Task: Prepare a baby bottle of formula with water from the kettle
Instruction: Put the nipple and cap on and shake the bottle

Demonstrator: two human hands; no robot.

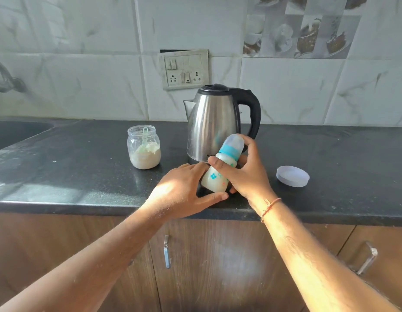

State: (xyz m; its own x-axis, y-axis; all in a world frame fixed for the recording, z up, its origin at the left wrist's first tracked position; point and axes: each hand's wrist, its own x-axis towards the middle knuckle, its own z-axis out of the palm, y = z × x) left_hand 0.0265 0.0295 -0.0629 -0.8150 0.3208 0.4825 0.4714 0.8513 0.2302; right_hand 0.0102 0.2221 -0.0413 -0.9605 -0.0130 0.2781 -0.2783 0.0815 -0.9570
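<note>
Nearly done: bottle (220, 167) capped w/ milky mix, tilted. Right hand (242, 174) grip wraps it, left hand (184, 190) cups base w/ loosely bent fingers. Prob. only shaking left.

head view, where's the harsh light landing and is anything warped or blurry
In the head view, sunlight washes out the left hand and both forearms; a pale patch glares on the counter; the wide lens bows the counter edge; the baby bottle looks slightly soft.
</note>
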